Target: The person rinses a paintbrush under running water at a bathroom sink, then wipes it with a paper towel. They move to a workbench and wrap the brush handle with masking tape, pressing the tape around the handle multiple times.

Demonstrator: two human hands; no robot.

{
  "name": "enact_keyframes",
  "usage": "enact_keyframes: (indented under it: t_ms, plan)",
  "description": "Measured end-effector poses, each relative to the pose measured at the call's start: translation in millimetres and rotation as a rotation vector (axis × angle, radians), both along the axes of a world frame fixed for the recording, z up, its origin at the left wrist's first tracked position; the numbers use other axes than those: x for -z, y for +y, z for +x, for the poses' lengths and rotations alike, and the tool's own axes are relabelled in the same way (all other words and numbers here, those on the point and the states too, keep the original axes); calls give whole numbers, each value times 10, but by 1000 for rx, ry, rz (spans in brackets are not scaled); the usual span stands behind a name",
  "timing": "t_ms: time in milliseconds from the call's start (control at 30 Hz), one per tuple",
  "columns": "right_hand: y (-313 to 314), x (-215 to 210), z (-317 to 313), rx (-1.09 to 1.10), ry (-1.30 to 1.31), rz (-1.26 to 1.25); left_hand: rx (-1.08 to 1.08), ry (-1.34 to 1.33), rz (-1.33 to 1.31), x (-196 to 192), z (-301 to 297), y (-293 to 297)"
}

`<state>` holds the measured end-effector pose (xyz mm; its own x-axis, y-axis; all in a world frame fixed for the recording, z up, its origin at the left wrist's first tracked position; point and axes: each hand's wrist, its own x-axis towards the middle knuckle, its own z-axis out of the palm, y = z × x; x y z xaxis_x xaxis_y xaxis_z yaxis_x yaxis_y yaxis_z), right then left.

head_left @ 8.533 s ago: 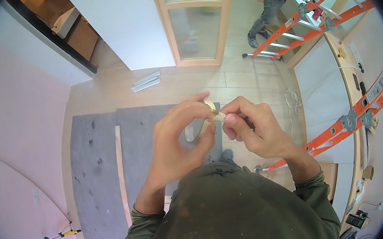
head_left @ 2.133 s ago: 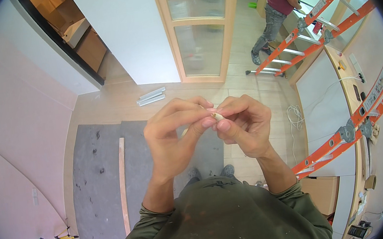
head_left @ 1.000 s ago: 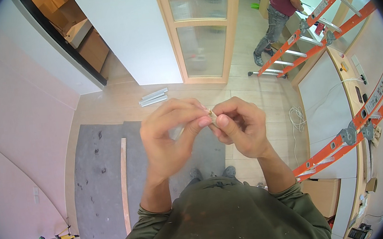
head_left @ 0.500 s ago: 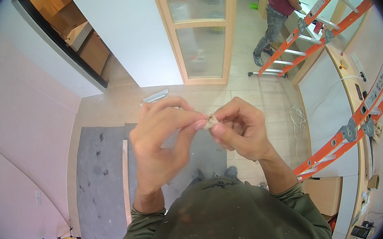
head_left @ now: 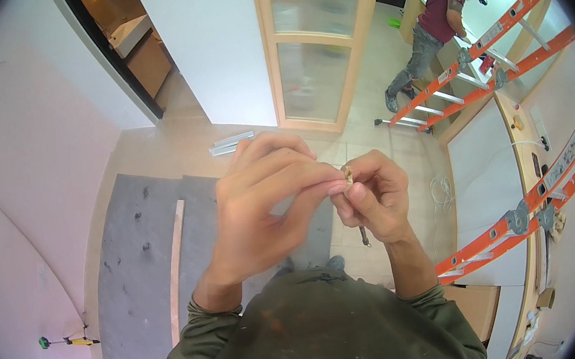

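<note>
In front of my chest, both hands meet at a small, pale beige, crumpled piece (head_left: 348, 179), too small to name more exactly. My left hand (head_left: 261, 200) pinches its left side between thumb and index finger, with the other fingers loosely bent. Thumb and curled fingers of my right hand (head_left: 377, 198) grip the piece from the other side. Below the right palm a thin dark rod-like thing (head_left: 364, 236) with a small loop at its end sticks out; its upper part is hidden in the fingers.
Orange ladders (head_left: 512, 221) stand to my right, beside a long wooden-edged counter (head_left: 522, 153). Further off, a person (head_left: 436, 21) in a maroon shirt bends over a worktop. Grey sheets (head_left: 131, 268) and a wooden strip (head_left: 178, 263) cover the floor at left. Metal profiles (head_left: 232, 142) lie ahead.
Both hands have shifted right with the beige piece. The right hand has turned, and the dark rod-like thing now shows below it. The view has swung slightly.
</note>
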<state>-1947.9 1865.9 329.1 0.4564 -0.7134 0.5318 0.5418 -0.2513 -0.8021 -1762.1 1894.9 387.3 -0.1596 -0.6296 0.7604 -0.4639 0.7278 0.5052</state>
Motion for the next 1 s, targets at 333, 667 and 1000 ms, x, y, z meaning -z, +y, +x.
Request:
enact_keyframes:
  t_ms: [333, 667, 1000]
  plan:
    - [-120, 76, 59, 65, 22, -63, -168, -82, -14, -3, -21, 35]
    - [-114, 82, 37, 104, 46, -16, 33, 134, 54, 200, -54, -136]
    - [-68, -4, 71, 438, 113, -161, 162, 393, 166, 448, -151, -228]
